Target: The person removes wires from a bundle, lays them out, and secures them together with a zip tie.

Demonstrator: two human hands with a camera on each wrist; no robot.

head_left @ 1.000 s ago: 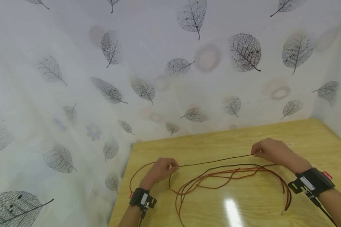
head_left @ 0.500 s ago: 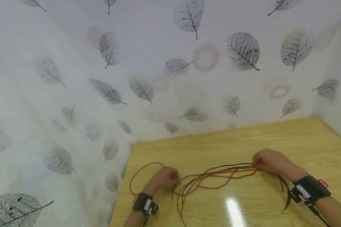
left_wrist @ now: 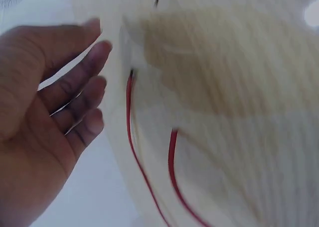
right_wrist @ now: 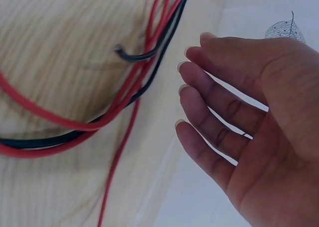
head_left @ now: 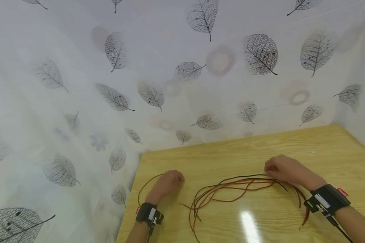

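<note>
Several red and black wires lie in a loose, curved bundle [head_left: 231, 184] on the table. My left hand [head_left: 167, 184] is off to the bundle's left, holding nothing. In the left wrist view its fingers [left_wrist: 89, 95] are gently bent, near the tip of a thin red wire [left_wrist: 130, 112]. A thicker red wire [left_wrist: 172, 160] ends beside that one. Over the bundle's right part hovers my right hand [head_left: 284, 170], which also holds nothing. The right wrist view shows its loosely bent fingers [right_wrist: 209, 102] apart from the bundle, where a short black wire end [right_wrist: 134, 56] curls out.
A single red wire [head_left: 142, 187] arcs on the table left of my left hand. Toward the back right lies a thin pale stick [head_left: 301, 152]. Leaf-patterned sheeting [head_left: 170, 111] rises behind and to the left of the wooden table [head_left: 225, 158].
The black wire stretched between both hands has come down onto the bundle, and both hands have let it go. Afterwards my left hand has drawn away up and left; the right has lifted slightly.
</note>
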